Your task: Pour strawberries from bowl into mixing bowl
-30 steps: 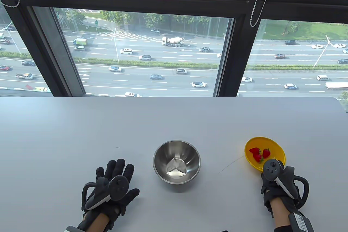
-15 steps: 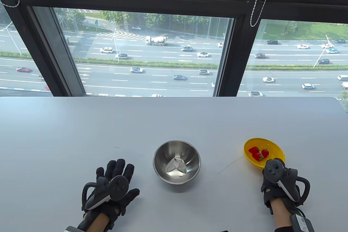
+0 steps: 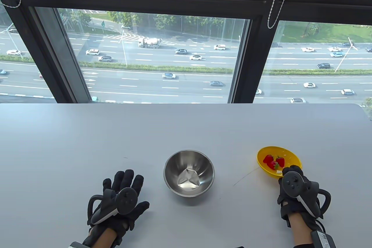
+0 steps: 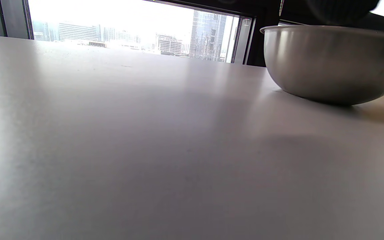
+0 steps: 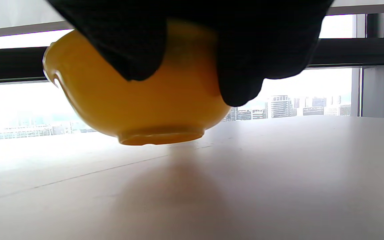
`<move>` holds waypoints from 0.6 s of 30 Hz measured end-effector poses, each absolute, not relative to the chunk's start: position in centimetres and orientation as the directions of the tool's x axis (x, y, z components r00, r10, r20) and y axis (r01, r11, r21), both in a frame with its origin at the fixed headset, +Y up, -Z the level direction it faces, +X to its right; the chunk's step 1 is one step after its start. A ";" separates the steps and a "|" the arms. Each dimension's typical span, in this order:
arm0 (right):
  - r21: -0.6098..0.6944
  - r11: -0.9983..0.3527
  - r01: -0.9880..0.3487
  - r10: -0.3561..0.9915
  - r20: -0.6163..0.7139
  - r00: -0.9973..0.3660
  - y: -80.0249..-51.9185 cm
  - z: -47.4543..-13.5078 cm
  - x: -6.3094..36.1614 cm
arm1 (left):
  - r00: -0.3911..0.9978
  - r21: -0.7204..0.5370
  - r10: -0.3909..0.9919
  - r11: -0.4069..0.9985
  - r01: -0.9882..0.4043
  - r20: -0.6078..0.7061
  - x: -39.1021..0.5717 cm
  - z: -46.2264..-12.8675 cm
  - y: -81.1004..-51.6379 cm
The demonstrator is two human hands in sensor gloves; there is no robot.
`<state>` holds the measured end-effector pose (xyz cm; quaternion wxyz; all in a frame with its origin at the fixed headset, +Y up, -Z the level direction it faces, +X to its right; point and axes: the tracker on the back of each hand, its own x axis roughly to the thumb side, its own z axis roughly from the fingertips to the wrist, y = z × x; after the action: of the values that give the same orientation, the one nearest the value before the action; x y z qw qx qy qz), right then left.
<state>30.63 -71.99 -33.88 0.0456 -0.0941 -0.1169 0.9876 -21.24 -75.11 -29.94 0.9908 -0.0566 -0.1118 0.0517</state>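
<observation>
A yellow bowl (image 3: 287, 155) with three red strawberries (image 3: 273, 162) is at the right of the table. My right hand (image 3: 290, 174) grips its near rim and holds it tilted, just off the table; in the right wrist view my gloved fingers (image 5: 138, 43) wrap the yellow bowl (image 5: 152, 106), whose base floats above the surface. The empty steel mixing bowl (image 3: 189, 176) stands at the table's middle and also shows in the left wrist view (image 4: 332, 63). My left hand (image 3: 123, 189) rests flat and open on the table to the left of the mixing bowl.
The white table (image 3: 116, 137) runs to a large window at the back. A thin dark line (image 3: 245, 176) marks the surface between the two bowls.
My right hand has lifted the yellow bowl and shifted it slightly left, toward the mixing bowl, tilting it. The left hand has not moved.
</observation>
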 end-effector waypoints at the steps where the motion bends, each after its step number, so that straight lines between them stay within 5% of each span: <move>1: -0.242 -0.968 -0.067 0.109 -0.164 -0.980 -71.8 -33.8 30.3 | 0.970 -0.124 0.115 0.988 -0.089 0.216 -21.2 -29.9 -75.1; 18: -0.315 -0.942 -0.118 0.115 0.029 -0.993 -69.6 -32.4 24.8 | 0.968 -0.124 0.110 0.989 -0.084 0.225 -21.1 -29.9 -75.2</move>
<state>24.81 -69.56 -32.39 0.0591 0.0050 -0.1602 0.9853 -21.10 -75.17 -29.92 0.9904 -0.0571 -0.1162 0.0489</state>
